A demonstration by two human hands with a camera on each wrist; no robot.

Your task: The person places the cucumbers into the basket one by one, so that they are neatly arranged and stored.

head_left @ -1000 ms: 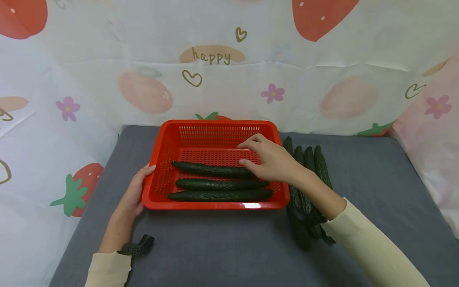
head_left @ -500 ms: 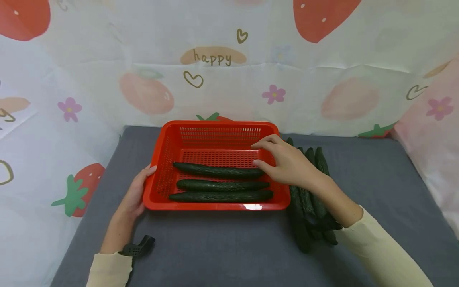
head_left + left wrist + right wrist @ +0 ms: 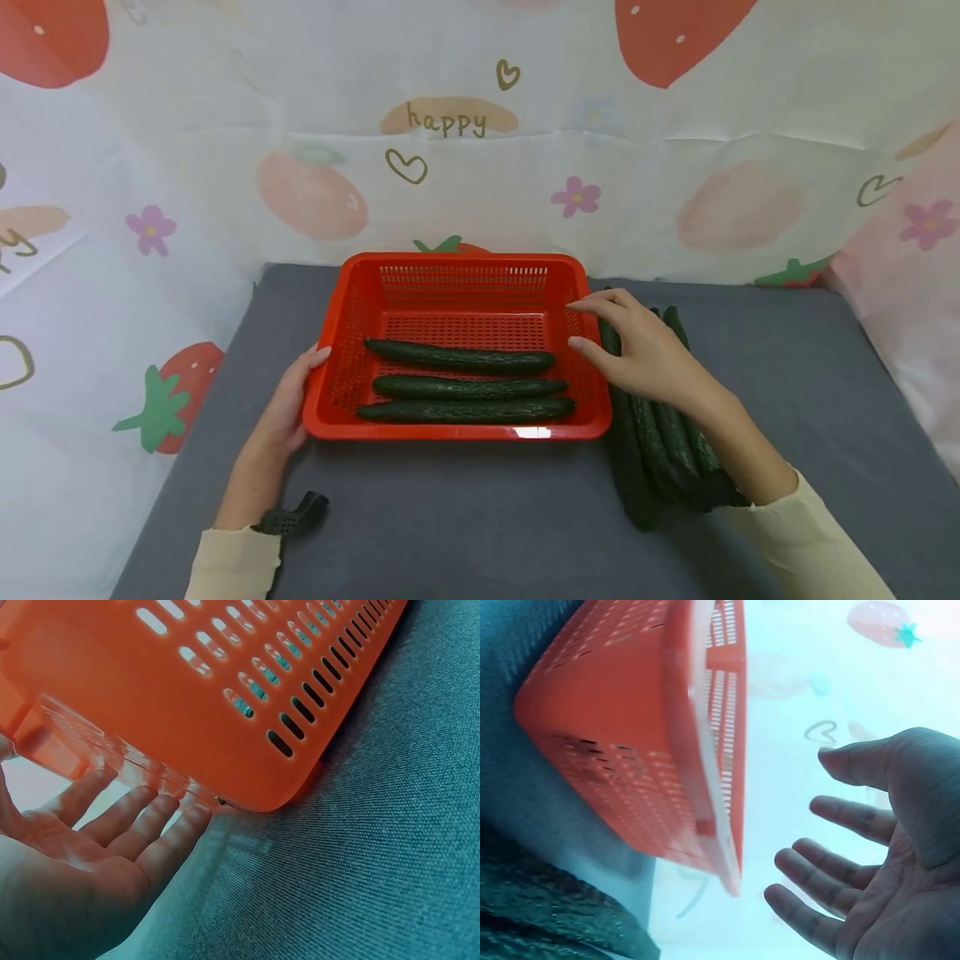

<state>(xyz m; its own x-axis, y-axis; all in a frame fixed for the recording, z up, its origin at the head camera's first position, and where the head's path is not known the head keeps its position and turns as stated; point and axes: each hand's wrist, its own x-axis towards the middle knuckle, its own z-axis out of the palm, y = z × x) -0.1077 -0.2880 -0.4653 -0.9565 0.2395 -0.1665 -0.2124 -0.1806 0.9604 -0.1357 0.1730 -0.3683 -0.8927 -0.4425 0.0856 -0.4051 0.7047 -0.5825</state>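
A red plastic basket (image 3: 457,432) with slotted walls stands on the grey cloth. Three dark green cucumbers (image 3: 461,358) lie crosswise inside it. My left hand (image 3: 288,404) grips the basket's left side, thumb on the rim; in the left wrist view its fingers (image 3: 161,829) reach against the outer wall. Over the basket's right rim hovers my right hand (image 3: 648,350), thumb and fingers spread, holding nothing. The right wrist view shows that palm empty, apart from the basket wall (image 3: 607,712). Several more cucumbers (image 3: 633,475) lie lengthwise to the basket's right, partly hidden under the right hand and forearm.
A grey cloth (image 3: 465,517) covers the table. A printed curtain (image 3: 465,192) with strawberries and flowers hangs close behind the basket and along both sides. A black strap with a mount (image 3: 288,517) sits on the left wrist.
My right hand has moved right, from above the cucumbers inside the basket to over its right rim, still empty. The left hand keeps its hold on the basket.
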